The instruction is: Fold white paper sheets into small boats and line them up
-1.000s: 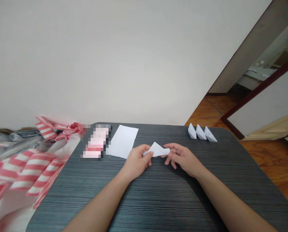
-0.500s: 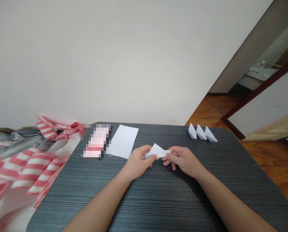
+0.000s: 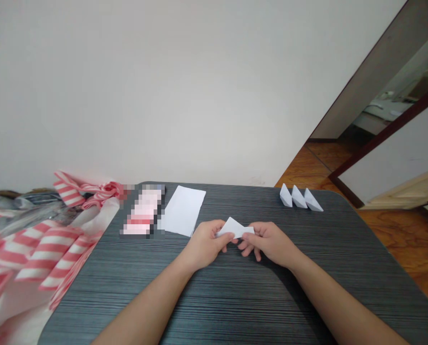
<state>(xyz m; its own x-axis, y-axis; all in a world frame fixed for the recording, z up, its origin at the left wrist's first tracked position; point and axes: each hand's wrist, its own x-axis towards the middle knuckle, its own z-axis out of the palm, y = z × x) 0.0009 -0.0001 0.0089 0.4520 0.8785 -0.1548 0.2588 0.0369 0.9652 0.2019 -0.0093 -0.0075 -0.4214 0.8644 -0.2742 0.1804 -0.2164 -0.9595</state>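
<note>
Between my two hands, just above the dark table (image 3: 214, 297), is a small piece of folded white paper (image 3: 230, 227) with a peaked top and a narrow end to the right. My left hand (image 3: 206, 243) pinches its left part, thumb in front and fingers mostly behind. The thumb and index finger of my right hand (image 3: 269, 243) grip the right end, while the other fingers curl loosely underneath. Three folded white paper boats (image 3: 299, 197) stand in a row at the table's far right.
A stack of white paper sheets (image 3: 184, 211) lies at the back left. Beside it is a pixelated, phone-like flat object (image 3: 142, 211). Red-and-white striped cloth (image 3: 49, 249) is heaped left of the table. A pale wall (image 3: 199, 96) rises behind.
Both hands have sunk slightly with the folded paper. My right hand has shifted a little left along it, its thumb now nearer the left thumb.
</note>
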